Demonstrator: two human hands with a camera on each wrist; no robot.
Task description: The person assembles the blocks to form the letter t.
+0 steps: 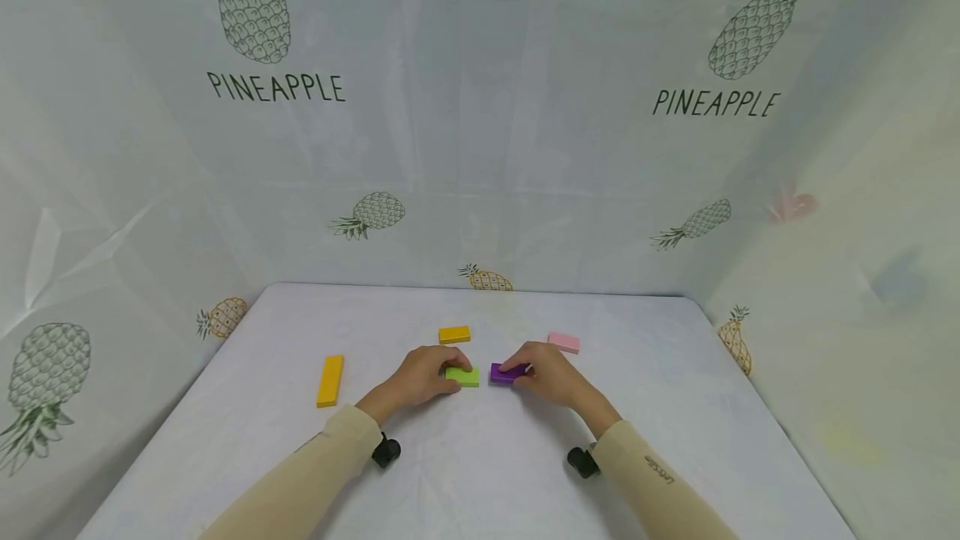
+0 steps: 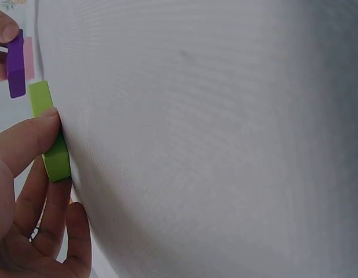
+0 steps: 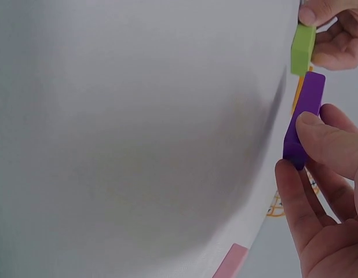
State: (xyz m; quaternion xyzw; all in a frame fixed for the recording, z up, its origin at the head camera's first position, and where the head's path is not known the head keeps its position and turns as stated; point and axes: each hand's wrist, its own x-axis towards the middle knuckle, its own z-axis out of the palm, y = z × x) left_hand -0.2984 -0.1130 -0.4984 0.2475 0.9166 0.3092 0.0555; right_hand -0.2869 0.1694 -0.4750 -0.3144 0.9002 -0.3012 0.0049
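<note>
At the middle of the table my left hand (image 1: 424,373) pinches a light green block (image 1: 467,377) between thumb and fingers. The left wrist view shows the thumb on the near face of the green block (image 2: 41,98). Just to the right, my right hand (image 1: 551,373) holds a purple block (image 1: 504,373) the same way. The two blocks lie end to end with a small gap between them. In the right wrist view the thumb presses on the purple block (image 3: 309,95) and the fingers support its other side.
A yellow block (image 1: 454,334) lies behind the left hand, and a pink block (image 1: 565,342) behind the right one. Farther left is another yellow block (image 1: 330,381), set lengthwise. A pineapple-print sheet (image 1: 480,132) hangs behind the white table (image 1: 480,482).
</note>
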